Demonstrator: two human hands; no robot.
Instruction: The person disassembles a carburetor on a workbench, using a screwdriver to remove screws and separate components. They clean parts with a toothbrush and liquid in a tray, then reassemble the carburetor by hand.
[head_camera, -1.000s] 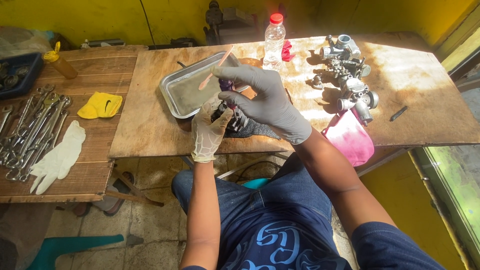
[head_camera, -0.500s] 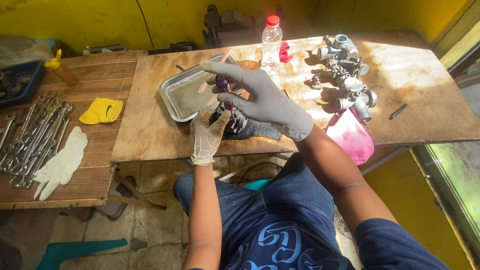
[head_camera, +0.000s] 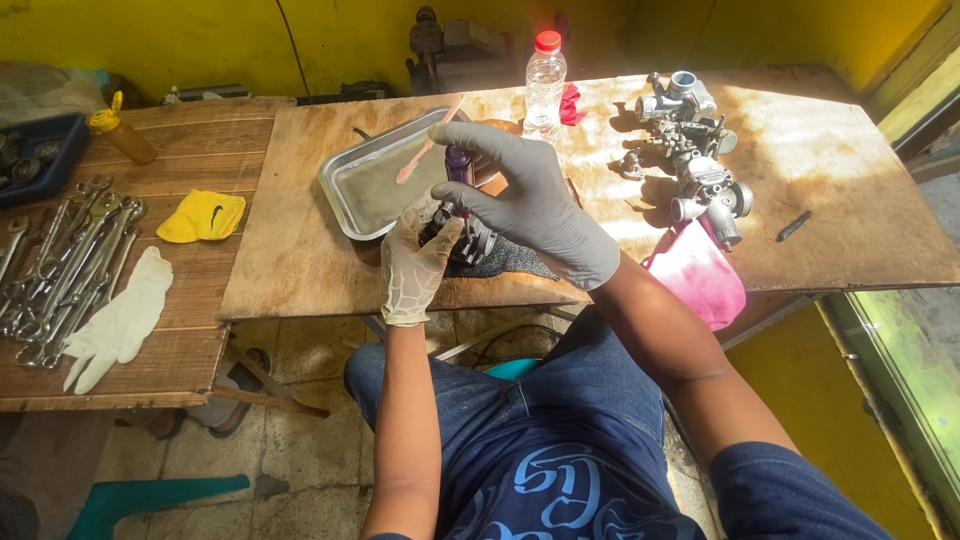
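- Steadying a dark metal part (head_camera: 470, 240) on the wooden table (head_camera: 300, 270), the left hand (head_camera: 412, 262) is gripping it closed.
- Wrapping a purple-handled screwdriver (head_camera: 458, 165), the right hand (head_camera: 530, 205) is pressing it down upright.

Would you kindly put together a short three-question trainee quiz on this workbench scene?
1. True or false: both hands wear gloves.
2. What does the right hand hold upright over the dark metal part? A) a spanner B) a purple-handled tool C) a bottle
3. Fill in: the pinkish brush rests across the metal ____.

Key: 1 true; the left hand wears a whitish glove, the right a grey one. 2 B. 3 tray.
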